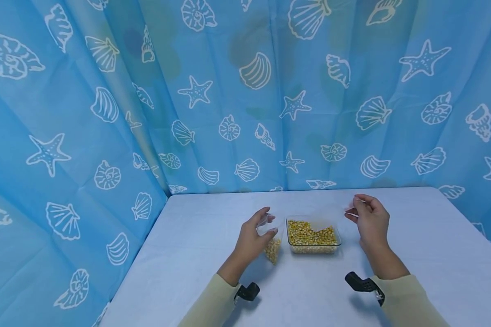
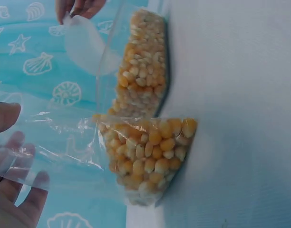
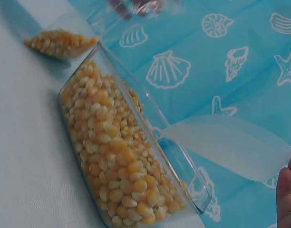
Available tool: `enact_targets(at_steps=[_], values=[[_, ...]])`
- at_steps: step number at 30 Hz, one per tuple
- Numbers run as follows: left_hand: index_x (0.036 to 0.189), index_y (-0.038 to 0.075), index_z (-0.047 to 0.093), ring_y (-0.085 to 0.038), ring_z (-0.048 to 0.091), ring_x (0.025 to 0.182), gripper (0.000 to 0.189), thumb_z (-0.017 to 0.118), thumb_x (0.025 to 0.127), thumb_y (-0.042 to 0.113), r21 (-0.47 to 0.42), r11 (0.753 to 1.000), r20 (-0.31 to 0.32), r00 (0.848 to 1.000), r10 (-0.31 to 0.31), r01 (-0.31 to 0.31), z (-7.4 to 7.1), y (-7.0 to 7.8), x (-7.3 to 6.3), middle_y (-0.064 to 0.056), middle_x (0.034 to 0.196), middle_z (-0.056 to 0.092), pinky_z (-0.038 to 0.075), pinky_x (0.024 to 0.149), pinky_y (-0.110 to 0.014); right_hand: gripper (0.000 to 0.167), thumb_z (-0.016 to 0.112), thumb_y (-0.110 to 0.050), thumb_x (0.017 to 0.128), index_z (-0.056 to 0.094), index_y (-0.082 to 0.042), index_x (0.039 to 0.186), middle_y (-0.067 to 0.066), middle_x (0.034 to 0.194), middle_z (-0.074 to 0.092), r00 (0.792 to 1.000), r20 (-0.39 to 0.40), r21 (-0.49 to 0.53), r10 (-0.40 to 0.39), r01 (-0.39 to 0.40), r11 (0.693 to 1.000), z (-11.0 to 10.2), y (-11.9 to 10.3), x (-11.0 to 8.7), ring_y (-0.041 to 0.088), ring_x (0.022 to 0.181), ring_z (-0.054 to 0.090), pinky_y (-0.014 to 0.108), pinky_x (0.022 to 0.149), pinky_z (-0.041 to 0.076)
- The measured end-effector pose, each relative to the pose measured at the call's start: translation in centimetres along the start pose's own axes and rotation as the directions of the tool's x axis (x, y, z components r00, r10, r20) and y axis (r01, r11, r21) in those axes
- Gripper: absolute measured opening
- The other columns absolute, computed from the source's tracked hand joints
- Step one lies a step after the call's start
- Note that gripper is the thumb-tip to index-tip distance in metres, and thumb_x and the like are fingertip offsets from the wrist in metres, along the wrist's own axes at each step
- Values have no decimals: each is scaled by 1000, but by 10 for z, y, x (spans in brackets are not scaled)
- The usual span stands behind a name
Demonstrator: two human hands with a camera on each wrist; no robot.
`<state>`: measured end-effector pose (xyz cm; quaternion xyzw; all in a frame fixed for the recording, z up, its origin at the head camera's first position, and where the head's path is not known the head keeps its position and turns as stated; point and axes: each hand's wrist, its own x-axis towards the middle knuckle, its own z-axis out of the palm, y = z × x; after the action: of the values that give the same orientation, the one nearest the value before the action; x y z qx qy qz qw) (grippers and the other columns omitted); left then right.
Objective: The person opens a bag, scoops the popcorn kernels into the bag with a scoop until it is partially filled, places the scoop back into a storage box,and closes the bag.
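My left hand (image 1: 251, 236) holds a clear plastic bag (image 2: 64, 147) by its upper part, the thumb apart from the fingers. Yellow corn kernels (image 2: 150, 152) fill the bottom of the bag, which hangs down to about the table. To its right stands a clear rectangular glass container (image 1: 315, 249) holding many corn kernels (image 3: 107, 142), with a hollow at the far side of the heap. My right hand (image 1: 373, 222), right of the container, pinches the end of a translucent white scoop (image 3: 231, 145). The scoop's other end reaches over the container; no kernels show on it.
A white cloth covers the table (image 1: 180, 272). Blue curtains (image 1: 229, 109) with white shell and starfish prints hang behind the table and on its left. A black wrist camera (image 1: 248, 291) sits at the left sleeve, and another black camera (image 1: 360, 282) at the right.
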<state>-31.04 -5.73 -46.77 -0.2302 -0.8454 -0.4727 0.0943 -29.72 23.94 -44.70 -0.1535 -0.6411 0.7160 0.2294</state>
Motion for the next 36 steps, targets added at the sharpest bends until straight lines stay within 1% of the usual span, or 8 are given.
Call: enact_targets(at_steps=[5,11,17,21,26,29,32,36], values=[[144,20,44,-15,55,121,63,73,89,22,-72,997,-15,1000,4,-5,1,-3,-1,9,121,63,41,102,-45,29,55,-26,100,57,-9,123,7,100,58,996,17,-107,-84,85,991,1,1,1,14,85,62,19,70,53],[145,29,41,-21,48,128,76,81,80,30,-144,980,65,990,-127,136,10,-9,-3,16,121,61,33,105,-55,31,58,-28,99,58,-8,122,7,102,57,989,54,-201,-138,146,969,4,0,-2,14,88,62,17,73,52],[148,21,39,-27,43,131,88,86,74,26,-165,960,109,972,-208,224,18,-8,-3,11,111,61,32,106,-55,34,61,-30,97,58,-7,121,8,103,57,989,86,-229,-123,140,963,9,2,-5,14,89,62,17,73,52],[147,20,42,-21,50,117,91,89,70,31,-130,962,109,968,-226,239,24,-6,-4,8,107,57,41,99,-48,35,65,-28,95,58,-7,122,9,104,57,988,109,-255,-109,134,958,9,5,-6,15,89,62,17,74,52],[141,18,47,-16,50,100,81,88,72,31,-123,971,94,976,-195,206,27,-3,-7,1,108,54,43,87,-40,33,64,-27,96,60,-7,121,9,103,59,979,136,-298,-154,189,936,7,4,-7,15,90,62,16,74,51],[137,21,47,-17,52,107,75,86,74,34,-141,965,97,973,-210,222,28,-1,-8,3,114,56,44,90,-44,32,62,-28,96,61,-7,120,8,101,60,967,144,-335,-211,248,909,5,-2,-8,15,88,62,15,73,50],[134,22,47,-20,49,120,74,85,74,38,-151,957,111,966,-232,247,30,-1,-7,9,117,56,41,98,-48,32,61,-30,97,62,-7,120,7,99,63,948,157,-400,-276,317,860,4,-10,-8,13,84,62,13,71,49],[133,19,46,-17,53,115,72,84,76,38,-147,959,126,967,-224,241,31,-3,-7,10,113,58,42,96,-46,29,61,-27,98,65,-6,118,8,97,68,912,190,-471,-363,409,782,5,-17,-10,12,80,62,12,67,47]])
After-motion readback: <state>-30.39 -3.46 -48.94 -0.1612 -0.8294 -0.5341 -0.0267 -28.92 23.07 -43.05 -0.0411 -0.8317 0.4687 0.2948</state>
